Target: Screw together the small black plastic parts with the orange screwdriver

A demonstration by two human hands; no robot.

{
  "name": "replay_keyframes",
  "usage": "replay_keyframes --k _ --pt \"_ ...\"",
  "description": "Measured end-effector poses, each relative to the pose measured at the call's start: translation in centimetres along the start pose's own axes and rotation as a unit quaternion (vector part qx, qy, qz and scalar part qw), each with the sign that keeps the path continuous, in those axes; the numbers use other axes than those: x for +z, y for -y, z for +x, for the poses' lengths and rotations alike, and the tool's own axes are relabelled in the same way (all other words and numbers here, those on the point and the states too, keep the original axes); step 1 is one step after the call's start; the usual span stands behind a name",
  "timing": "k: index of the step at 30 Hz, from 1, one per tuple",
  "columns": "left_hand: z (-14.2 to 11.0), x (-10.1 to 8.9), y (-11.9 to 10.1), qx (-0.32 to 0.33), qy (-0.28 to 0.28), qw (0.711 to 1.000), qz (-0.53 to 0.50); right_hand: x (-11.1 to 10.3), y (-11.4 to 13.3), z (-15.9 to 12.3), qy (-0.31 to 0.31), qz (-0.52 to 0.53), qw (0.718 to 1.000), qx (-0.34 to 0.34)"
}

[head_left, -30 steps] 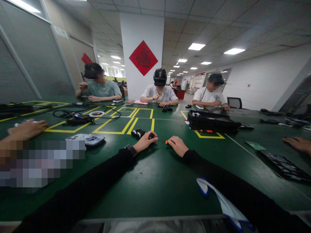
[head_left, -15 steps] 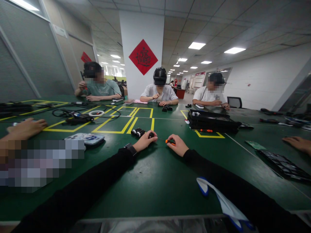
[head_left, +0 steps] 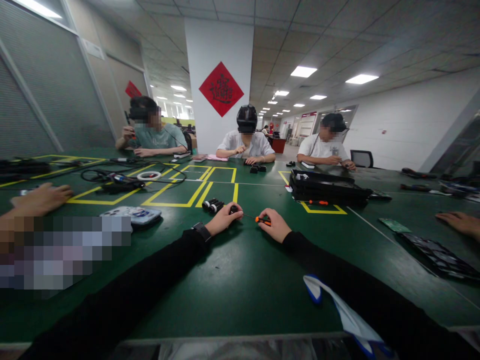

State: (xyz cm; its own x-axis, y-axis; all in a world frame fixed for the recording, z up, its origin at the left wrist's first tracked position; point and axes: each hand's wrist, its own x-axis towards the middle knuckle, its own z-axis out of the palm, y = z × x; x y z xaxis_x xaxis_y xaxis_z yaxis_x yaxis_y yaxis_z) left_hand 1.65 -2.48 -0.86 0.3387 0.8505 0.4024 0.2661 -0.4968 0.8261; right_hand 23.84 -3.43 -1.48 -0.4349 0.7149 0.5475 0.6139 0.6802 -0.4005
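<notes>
My left hand (head_left: 224, 220) is closed around a small black cylindrical part (head_left: 233, 209), with a dark watch on the wrist. In my right hand (head_left: 276, 225) is a screwdriver (head_left: 263, 220) with an orange and black handle. Its thin shaft points left toward the black part; whether the tip touches it I cannot tell. Just beyond my left hand lie black cylinders with white ends (head_left: 213, 205), side by side on the green table (head_left: 225, 280). Fingers partly cover both held things.
A stack of black trays (head_left: 330, 187) stands right of centre, an orange screwdriver (head_left: 318, 202) before it. A patterned case (head_left: 140, 215) and cables (head_left: 120, 181) lie left. A white-blue cloth (head_left: 348, 310) is by my right forearm. Neighbours' hands rest at both sides; several people sit opposite.
</notes>
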Motion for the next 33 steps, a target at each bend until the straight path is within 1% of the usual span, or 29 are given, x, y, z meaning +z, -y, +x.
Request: replay_keyframes --k 5,9,13,17,22,29,33 --pt "0.15 0.03 0.2 0.0 0.003 1.0 0.002 0.01 0.21 -0.09 0.008 0.003 1.0 0.002" --pt "0.11 -0.01 0.12 -0.004 0.007 1.0 -0.004 0.07 0.19 0.04 0.027 0.002 1.0 0.012" --pt "0.03 -0.04 0.04 -0.007 0.009 1.0 -0.011 0.02 0.09 0.21 0.042 -0.007 0.999 -0.001" --pt "0.04 -0.02 0.05 -0.013 0.004 1.0 -0.012 -0.11 0.06 0.17 0.031 -0.002 0.999 -0.011" --pt "0.1 0.02 0.21 -0.011 -0.003 1.0 -0.005 -0.06 0.1 0.01 0.014 0.01 1.0 -0.005" --pt "0.07 0.04 0.19 -0.008 0.006 1.0 -0.013 0.08 0.15 0.11 0.019 0.006 1.0 0.019" --pt "0.04 0.07 0.04 -0.011 -0.001 1.0 -0.003 0.06 0.1 0.22 0.024 -0.002 1.0 0.006"
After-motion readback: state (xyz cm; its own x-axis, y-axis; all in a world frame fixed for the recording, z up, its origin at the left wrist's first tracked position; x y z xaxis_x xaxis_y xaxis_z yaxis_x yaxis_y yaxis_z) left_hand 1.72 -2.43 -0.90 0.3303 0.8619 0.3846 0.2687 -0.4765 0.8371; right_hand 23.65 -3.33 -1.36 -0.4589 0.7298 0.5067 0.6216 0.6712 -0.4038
